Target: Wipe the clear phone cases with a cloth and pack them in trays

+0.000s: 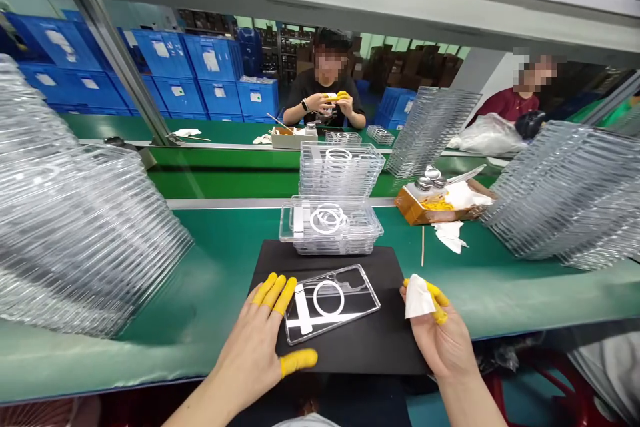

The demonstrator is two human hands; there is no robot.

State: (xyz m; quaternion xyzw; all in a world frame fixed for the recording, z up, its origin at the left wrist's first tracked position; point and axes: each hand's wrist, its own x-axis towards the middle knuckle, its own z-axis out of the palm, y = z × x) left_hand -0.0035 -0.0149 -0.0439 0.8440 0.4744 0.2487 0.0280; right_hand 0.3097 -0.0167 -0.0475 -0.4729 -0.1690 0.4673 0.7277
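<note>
A clear phone case point(356, 297) with a white ring and a white strip lies tilted on a black mat point(395, 347). My left hand point(260, 333), in yellow finger cots, is spread at the case's left end, its fingertips by the edge. Whether they touch it I cannot tell. My right hand point(443, 333), off the mat's right side, pinches a folded white wipe point(419, 297) between yellow-covered fingers. Just behind the mat sits a short pile of clear cases point(335, 240), with loose white rings on top.
Tall stacks of clear trays point(75, 227) lean at left, and more stacks point(580, 193) stand at right. A cardboard box point(415, 211) holds bottles, yellow cots and wipes. Near it lie a wooden stick point(423, 247) and a crumpled wipe point(451, 235). A co-worker point(327, 87) sits opposite.
</note>
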